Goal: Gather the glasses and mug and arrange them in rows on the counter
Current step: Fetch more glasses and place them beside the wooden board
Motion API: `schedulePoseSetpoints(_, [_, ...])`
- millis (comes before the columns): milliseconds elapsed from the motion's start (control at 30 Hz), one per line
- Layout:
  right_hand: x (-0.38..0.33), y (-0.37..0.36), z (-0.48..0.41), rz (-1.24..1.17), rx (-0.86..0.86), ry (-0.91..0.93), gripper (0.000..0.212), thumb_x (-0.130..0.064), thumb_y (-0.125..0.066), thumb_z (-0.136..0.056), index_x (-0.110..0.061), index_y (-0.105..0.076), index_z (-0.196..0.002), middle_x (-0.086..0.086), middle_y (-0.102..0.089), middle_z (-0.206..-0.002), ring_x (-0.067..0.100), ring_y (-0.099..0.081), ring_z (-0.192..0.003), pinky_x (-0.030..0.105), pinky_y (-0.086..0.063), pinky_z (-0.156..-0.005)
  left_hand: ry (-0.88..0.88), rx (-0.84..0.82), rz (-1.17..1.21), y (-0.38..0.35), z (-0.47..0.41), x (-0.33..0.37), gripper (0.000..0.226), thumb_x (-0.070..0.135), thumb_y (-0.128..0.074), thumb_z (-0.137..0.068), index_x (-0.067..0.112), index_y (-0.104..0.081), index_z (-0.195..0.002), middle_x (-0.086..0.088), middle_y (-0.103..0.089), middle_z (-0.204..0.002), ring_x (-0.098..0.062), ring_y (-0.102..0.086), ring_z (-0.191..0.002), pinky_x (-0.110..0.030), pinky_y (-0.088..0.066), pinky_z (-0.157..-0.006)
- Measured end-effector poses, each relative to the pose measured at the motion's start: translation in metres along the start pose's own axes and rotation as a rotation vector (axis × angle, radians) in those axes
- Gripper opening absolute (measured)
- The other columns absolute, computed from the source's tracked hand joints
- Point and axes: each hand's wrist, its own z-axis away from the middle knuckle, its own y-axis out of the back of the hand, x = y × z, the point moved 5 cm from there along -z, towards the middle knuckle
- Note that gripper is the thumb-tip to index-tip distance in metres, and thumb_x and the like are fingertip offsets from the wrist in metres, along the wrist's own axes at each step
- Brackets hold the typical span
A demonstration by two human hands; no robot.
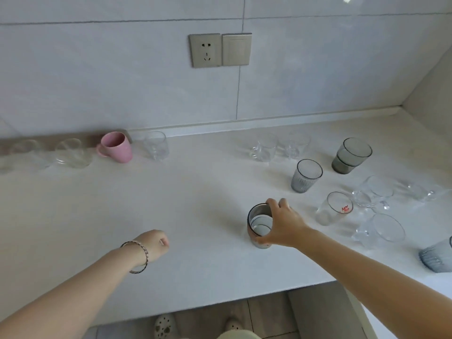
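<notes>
My right hand [283, 225] is wrapped around a smoky grey glass [259, 225] that stands upright on the white counter [171, 204], near its front middle. My left hand [156, 243], with a bracelet at the wrist, hovers fisted over the counter and holds nothing. A pink mug [117, 147] stands at the back left with clear glasses [156, 145] beside it. To the right are a ribbed grey glass [306, 176], a dark grey tumbler [352, 155], a glass with a red logo [334, 208] and several clear handled glasses [264, 148].
A tiled wall with a socket [205, 50] and a switch [236, 49] rises behind the counter. A side wall closes the right end. The counter's front edge [220, 302] runs below my arms. A bluish ribbed glass [437, 256] lies at the far right edge.
</notes>
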Motion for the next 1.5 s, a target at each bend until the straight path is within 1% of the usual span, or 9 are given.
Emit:
schedulePoseSetpoints(167, [-0.114, -0.013, -0.027, -0.009, -0.020, 0.185, 0.093, -0.058, -0.074, -0.062, -0.023, -0.030, -0.136, 0.003, -0.039, -0.125, 0.023, -0.049, -0.116, 0.031, -0.047, -0.092, 0.157, 0.069, 0.111, 0.026, 0.022, -0.093, 0.026, 0.014, -0.044, -0.091, 0.010, -0.062, -0.110, -0.005, -0.062, -0.122, -0.020, -0.057, -0.114, -0.021, -0.041, -0.087])
schedulePoseSetpoints(333, [-0.248, -0.049, -0.048, 0.022, -0.079, 0.319, 0.097, -0.058, -0.074, -0.062, -0.023, -0.028, -0.139, 0.004, -0.038, -0.127, 0.024, -0.050, -0.118, 0.034, -0.049, -0.095, 0.241, 0.109, 0.208, 0.046, 0.033, -0.204, 0.029, 0.014, -0.043, -0.093, 0.007, -0.060, -0.115, -0.006, -0.060, -0.126, -0.020, -0.055, -0.118, -0.021, -0.042, -0.094])
schedulePoseSetpoints(533, [-0.405, -0.105, -0.069, -0.029, -0.101, 0.328, 0.094, -0.058, -0.075, -0.062, -0.024, -0.030, -0.138, 0.002, -0.040, -0.122, 0.022, -0.054, -0.112, 0.031, -0.050, -0.091, 0.270, 0.080, 0.254, 0.078, 0.029, -0.349, 0.013, 0.013, -0.040, -0.092, 0.019, -0.052, -0.092, -0.006, -0.060, -0.117, -0.017, -0.049, -0.093, -0.022, -0.037, -0.079])
schedulePoseSetpoints(667, [-0.502, -0.141, -0.080, -0.012, -0.153, 0.326, 0.093, -0.057, -0.074, -0.061, -0.026, -0.030, -0.137, 0.002, -0.038, -0.123, 0.023, -0.053, -0.113, 0.032, -0.051, -0.090, 0.305, 0.066, 0.269, 0.100, 0.025, -0.439, 0.014, 0.015, -0.041, -0.090, 0.022, -0.050, -0.083, -0.005, -0.060, -0.123, -0.018, -0.051, -0.095, -0.021, -0.036, -0.079])
schedulePoseSetpoints(767, [-0.566, -0.161, -0.091, -0.001, -0.178, 0.329, 0.091, -0.056, -0.075, -0.061, -0.025, -0.032, -0.136, 0.003, -0.039, -0.122, 0.024, -0.052, -0.113, 0.034, -0.051, -0.090, 0.308, 0.040, 0.282, 0.114, 0.018, -0.484, 0.018, 0.015, -0.039, -0.092, 0.018, -0.056, -0.097, -0.004, -0.057, -0.124, -0.016, -0.046, -0.092, -0.022, -0.036, -0.080])
schedulePoseSetpoints(933, [-0.665, -0.181, -0.123, 0.053, -0.168, 0.396, 0.096, -0.053, -0.076, -0.062, -0.024, -0.028, -0.140, 0.006, -0.037, -0.130, 0.027, -0.049, -0.119, 0.035, -0.048, -0.091, 0.302, 0.034, 0.320, 0.126, 0.006, -0.540, 0.013, 0.015, -0.037, -0.094, 0.019, -0.049, -0.097, -0.004, -0.056, -0.124, -0.018, -0.050, -0.096, -0.023, -0.036, -0.079])
schedulePoseSetpoints(1133, [-0.757, -0.196, -0.162, 0.014, -0.116, 0.393, 0.098, -0.051, -0.078, -0.062, -0.021, -0.027, -0.140, 0.010, -0.036, -0.131, 0.029, -0.044, -0.123, 0.036, -0.046, -0.093, 0.298, 0.039, 0.392, 0.130, -0.003, -0.577, 0.008, 0.018, -0.039, -0.094, 0.022, -0.046, -0.093, 0.001, -0.051, -0.103, -0.016, -0.048, -0.089, -0.022, -0.041, -0.072])
schedulePoseSetpoints(1300, [-0.791, -0.211, -0.173, -0.098, -0.090, 0.308, 0.099, -0.049, -0.079, -0.063, -0.019, -0.025, -0.141, 0.010, -0.035, -0.129, 0.029, -0.042, -0.123, 0.037, -0.045, -0.096, 0.273, 0.049, 0.401, 0.130, -0.010, -0.591, 0.007, 0.021, -0.040, -0.094, 0.023, -0.046, -0.091, -0.004, -0.057, -0.122, -0.015, -0.047, -0.091, -0.025, -0.041, -0.082])
schedulePoseSetpoints(1500, [-0.790, -0.222, -0.168, -0.295, -0.154, 0.317, 0.110, -0.038, -0.080, -0.070, -0.010, -0.008, -0.148, 0.012, -0.033, -0.137, 0.028, -0.038, -0.131, 0.036, -0.041, -0.104, 0.293, 0.048, 0.445, 0.131, -0.019, -0.594, 0.012, 0.021, -0.041, -0.093, 0.027, -0.047, -0.084, 0.006, -0.049, -0.096, -0.014, -0.049, -0.092, -0.025, -0.043, -0.087])
